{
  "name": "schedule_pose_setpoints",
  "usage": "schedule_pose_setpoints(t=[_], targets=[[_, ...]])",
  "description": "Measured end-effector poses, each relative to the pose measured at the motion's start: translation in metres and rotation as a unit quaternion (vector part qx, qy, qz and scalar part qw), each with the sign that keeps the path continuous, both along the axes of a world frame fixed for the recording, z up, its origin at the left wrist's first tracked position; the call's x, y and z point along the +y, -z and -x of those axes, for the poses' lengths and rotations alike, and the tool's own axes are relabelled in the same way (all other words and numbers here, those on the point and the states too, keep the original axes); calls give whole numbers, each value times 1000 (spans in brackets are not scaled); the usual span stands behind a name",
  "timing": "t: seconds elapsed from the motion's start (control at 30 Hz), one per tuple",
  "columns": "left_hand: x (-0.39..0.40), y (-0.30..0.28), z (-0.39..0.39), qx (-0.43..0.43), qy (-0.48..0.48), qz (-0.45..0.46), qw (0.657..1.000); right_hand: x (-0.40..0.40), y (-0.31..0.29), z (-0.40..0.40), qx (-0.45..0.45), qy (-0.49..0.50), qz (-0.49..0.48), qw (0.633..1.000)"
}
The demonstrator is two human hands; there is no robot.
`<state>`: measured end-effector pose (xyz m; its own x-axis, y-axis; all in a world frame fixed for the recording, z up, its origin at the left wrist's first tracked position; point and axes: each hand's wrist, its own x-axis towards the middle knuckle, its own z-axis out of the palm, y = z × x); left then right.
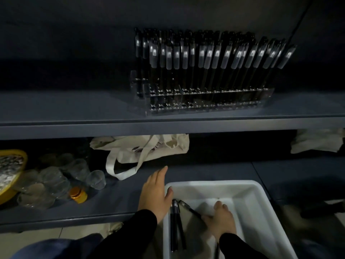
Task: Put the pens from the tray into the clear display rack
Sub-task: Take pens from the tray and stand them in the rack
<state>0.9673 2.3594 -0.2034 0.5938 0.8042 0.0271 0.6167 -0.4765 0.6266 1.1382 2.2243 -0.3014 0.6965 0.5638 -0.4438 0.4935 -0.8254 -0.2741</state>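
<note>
A white plastic tray (214, 184) sits at the bottom right, partly over the lower shelf's front edge. Black pens (174, 225) lie along its left wall. My left hand (156, 195) rests flat against the tray's left corner, fingers straight and thumb over the rim. Inside the tray, my right hand (221, 219) curls its fingers down and pinches the near end of one slanted black pen (188, 208). On the upper shelf stands the clear display rack (205, 107), with several capped pens (205, 57) upright in its back rows. Its front rows show open holes.
The grey upper shelf edge (168, 126) runs across the view between the tray and the rack. On the lower shelf lie a cloth tote bag (149, 150), several clear cups (56, 180), a gold-lidded jar (78, 194) and a yellow bowl (11, 165). The scene is dim.
</note>
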Motion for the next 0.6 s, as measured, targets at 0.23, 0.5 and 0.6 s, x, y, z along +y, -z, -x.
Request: schedule_pose_setpoints(t=[0.23, 0.5, 0.6], targets=[[-3, 11, -3, 2, -10, 8, 1000, -22, 9, -27, 73, 75, 10, 994], [-4, -6, -2, -21, -20, -7, 1000, -11, -9, -19, 29, 9, 17, 999], [1, -30, 1, -65, -14, -25, 997, 3, -50, -15, 24, -33, -92, 995]])
